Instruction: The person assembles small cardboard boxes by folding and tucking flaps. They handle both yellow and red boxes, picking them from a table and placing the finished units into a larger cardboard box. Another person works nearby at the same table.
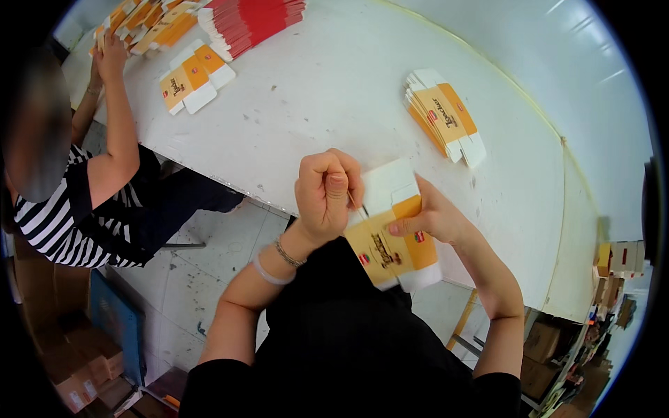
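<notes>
Black clothing filled our nearest view, and just ahead of it sat the yellow-and-white carton, tilted, right between our two hands! Our right hand had it gripped, thumb pressed on the printed front, fingers behind the right edge. Our left hand, curled almost into a fist, met the carton's upper left edge; whether it pinched the card, we couldn't tell. Farther off, well apart from us, a stack of folded cartons lay on the surface, while over left a co-worker's hand was at more yellow cartons!
</notes>
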`<action>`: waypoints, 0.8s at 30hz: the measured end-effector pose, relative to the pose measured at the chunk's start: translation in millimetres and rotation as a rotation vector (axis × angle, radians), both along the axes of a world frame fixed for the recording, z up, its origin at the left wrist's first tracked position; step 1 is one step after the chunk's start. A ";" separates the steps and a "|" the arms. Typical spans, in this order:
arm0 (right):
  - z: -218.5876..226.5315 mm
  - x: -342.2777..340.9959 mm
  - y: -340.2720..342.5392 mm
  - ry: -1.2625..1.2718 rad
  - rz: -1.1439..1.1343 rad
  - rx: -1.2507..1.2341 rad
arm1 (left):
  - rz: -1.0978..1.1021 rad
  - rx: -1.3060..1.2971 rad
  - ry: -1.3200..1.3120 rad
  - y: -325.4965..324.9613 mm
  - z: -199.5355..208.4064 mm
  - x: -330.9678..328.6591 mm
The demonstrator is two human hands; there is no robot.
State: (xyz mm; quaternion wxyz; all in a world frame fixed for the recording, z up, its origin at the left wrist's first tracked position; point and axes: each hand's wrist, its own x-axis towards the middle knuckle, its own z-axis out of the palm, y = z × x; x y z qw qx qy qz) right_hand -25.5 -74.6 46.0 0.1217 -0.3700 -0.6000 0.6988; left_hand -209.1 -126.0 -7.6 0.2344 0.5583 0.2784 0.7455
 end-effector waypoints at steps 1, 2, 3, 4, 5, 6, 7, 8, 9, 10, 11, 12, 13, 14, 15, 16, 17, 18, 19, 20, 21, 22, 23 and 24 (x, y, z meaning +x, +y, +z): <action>2.1 5.2 -1.1 -0.001 0.063 0.010 | -0.033 0.023 0.123 -1.0 4.2 -10.8; 3.0 9.2 0.4 0.003 0.133 0.026 | -0.016 0.029 0.172 1.2 5.7 -21.0; 3.4 19.6 2.3 0.041 0.089 -0.030 | -0.006 0.035 0.215 5.0 6.8 -29.8; 2.9 33.8 4.9 0.080 0.046 -0.085 | 0.006 0.042 0.258 5.8 7.8 -37.7; 2.9 40.6 7.8 0.113 -0.054 -0.117 | 0.018 0.037 0.262 2.1 5.8 -43.7; 3.1 46.4 10.5 0.149 -0.152 -0.147 | 0.033 0.032 0.266 -4.5 1.4 -49.7; 4.6 47.5 14.8 0.174 -0.308 -0.153 | 0.047 0.028 0.270 -10.4 -0.4 -53.6; 4.4 50.2 16.0 0.198 -0.476 -0.165 | 0.101 0.017 0.243 -15.1 0.0 -54.2; 0.5 51.7 21.4 0.249 -0.584 -0.201 | 0.154 0.007 0.217 -19.4 1.2 -54.3; -7.5 52.5 30.1 0.301 -0.691 -0.236 | 0.208 -0.004 0.191 -23.2 2.0 -54.1; -14.1 53.4 36.2 0.351 -0.794 -0.269 | 0.237 -0.026 0.190 -26.1 1.0 -53.1; -19.6 51.7 37.3 0.387 -0.861 -0.251 | 0.200 -0.115 0.267 -32.5 1.8 -50.8; -24.5 46.1 37.2 0.422 -0.928 -0.232 | 0.163 -0.205 0.343 -41.4 3.3 -48.1; -30.5 42.0 40.6 0.457 -0.981 -0.210 | 0.139 -0.291 0.416 -49.5 1.8 -46.0; -35.4 42.5 41.9 0.453 -0.965 -0.169 | 0.072 -0.378 0.521 -56.5 -2.3 -48.5; -33.5 43.6 41.8 0.393 -0.875 -0.149 | 0.080 -0.459 0.569 -64.8 -0.8 -52.4; -31.1 44.0 40.3 0.340 -0.786 -0.132 | 0.089 -0.539 0.625 -72.5 4.1 -57.9; -28.6 45.6 38.2 0.286 -0.702 -0.113 | 0.093 -0.617 0.680 -78.4 6.3 -65.2; -26.7 41.3 34.5 0.259 -0.676 -0.093 | 0.070 -0.651 0.839 -85.1 3.6 -81.7; -27.9 38.3 35.3 0.269 -0.644 -0.106 | 0.047 -0.689 1.004 -93.7 1.2 -103.0; -30.4 33.6 36.2 0.275 -0.604 -0.122 | 0.027 -0.732 1.162 -101.2 1.6 -113.1; -33.1 28.8 36.5 0.281 -0.565 -0.136 | 0.114 -0.738 1.217 -106.6 1.6 -114.0; -39.7 19.4 38.3 0.251 -0.613 -0.034 | 0.211 -0.741 1.268 -109.8 5.9 -113.7; -43.0 13.2 37.4 0.040 -0.651 0.434 | 0.308 -0.741 1.320 -110.6 11.5 -112.3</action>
